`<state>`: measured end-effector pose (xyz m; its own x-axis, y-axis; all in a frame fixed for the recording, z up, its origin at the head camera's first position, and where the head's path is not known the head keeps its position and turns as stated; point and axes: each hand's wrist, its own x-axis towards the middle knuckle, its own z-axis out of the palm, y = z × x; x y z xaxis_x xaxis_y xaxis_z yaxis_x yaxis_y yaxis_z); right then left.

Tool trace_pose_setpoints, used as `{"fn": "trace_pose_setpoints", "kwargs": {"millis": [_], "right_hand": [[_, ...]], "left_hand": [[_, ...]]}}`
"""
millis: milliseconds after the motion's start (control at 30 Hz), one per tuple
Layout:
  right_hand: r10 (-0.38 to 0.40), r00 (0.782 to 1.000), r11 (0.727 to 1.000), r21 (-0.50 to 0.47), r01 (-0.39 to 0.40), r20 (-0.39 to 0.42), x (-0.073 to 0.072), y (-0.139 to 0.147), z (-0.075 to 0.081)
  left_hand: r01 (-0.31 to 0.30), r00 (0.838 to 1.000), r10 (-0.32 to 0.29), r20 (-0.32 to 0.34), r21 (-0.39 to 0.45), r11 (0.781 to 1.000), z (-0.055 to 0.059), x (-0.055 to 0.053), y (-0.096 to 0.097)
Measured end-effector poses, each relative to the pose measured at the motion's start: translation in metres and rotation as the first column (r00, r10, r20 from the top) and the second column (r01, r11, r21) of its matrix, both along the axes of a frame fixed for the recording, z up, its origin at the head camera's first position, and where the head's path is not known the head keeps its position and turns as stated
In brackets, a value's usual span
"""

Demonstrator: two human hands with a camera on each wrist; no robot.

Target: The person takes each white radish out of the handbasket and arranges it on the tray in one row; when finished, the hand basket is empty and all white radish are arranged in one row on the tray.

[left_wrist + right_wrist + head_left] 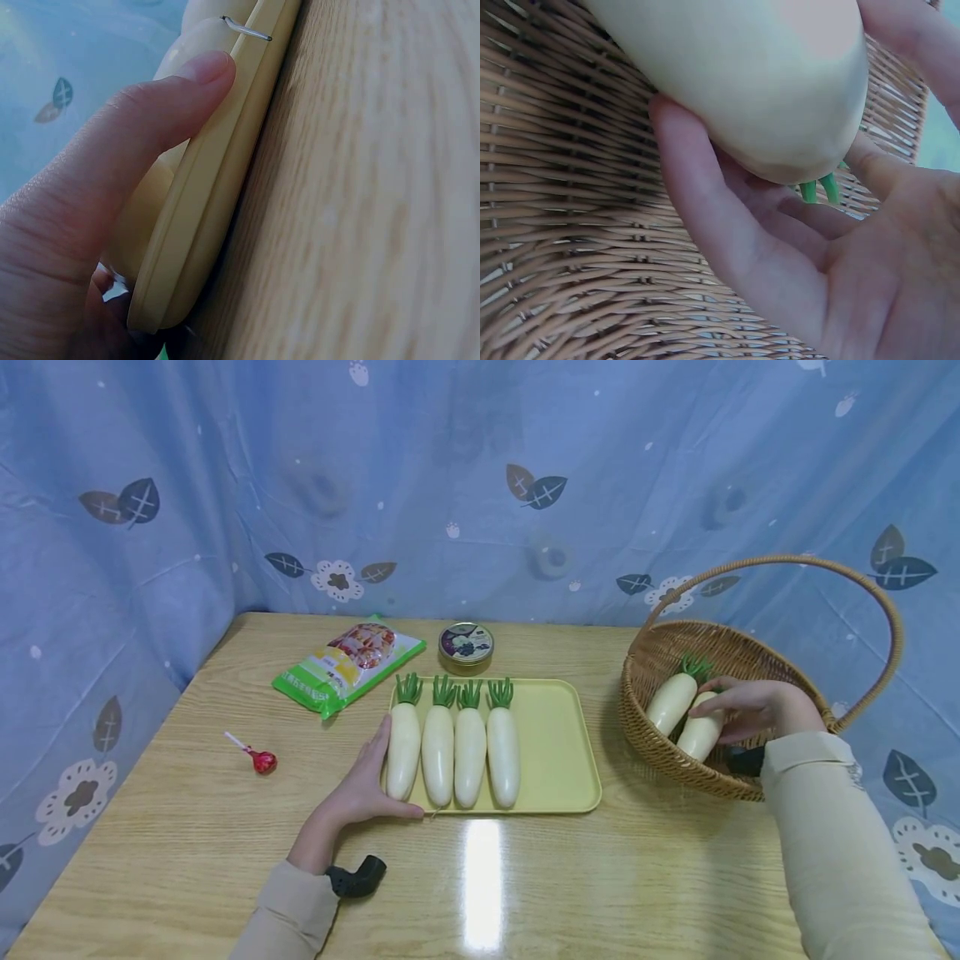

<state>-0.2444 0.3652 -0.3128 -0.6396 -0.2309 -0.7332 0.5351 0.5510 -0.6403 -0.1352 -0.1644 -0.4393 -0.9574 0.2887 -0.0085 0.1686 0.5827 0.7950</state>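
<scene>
In the head view, several white radishes (438, 756) with green tops lie side by side on the yellow tray (553, 752). My left hand (363, 787) rests at the tray's near left corner, fingers along its left side. Its straight thumb touches the front rim (202, 161), close up in the left wrist view. Over in the wicker basket (651, 735), my right hand (757, 706) holds a white radish (701, 731). The right wrist view shows thumb and fingers around this radish (757, 82). Another radish (672, 702) lies beside it in the basket.
Behind the tray stand a round tin (467, 645) and a green-and-white food packet (352, 664). A red lollipop (262, 762) lies on the wooden table at left. The basket's tall handle (892, 627) arches above it, and a blue curtain (420, 468) hangs behind.
</scene>
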Motion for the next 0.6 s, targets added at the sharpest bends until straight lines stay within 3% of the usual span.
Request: {"fn": "trace_pose_setpoints", "kwargs": {"millis": [400, 600], "right_hand": [[0.022, 0.999, 1.0, 0.009, -0.021, -0.034, 0.0, 0.002, 0.014], [0.064, 0.99, 0.998, 0.033, -0.06, -0.123, 0.004, -0.003, 0.022]], "left_hand": [[0.006, 1.0, -0.006, 0.003, 0.008, 1.0, 0.001, 0.0, 0.001], [0.001, 1.0, -0.001, 0.005, -0.002, 1.0, 0.001, 0.0, 0.0]]}}
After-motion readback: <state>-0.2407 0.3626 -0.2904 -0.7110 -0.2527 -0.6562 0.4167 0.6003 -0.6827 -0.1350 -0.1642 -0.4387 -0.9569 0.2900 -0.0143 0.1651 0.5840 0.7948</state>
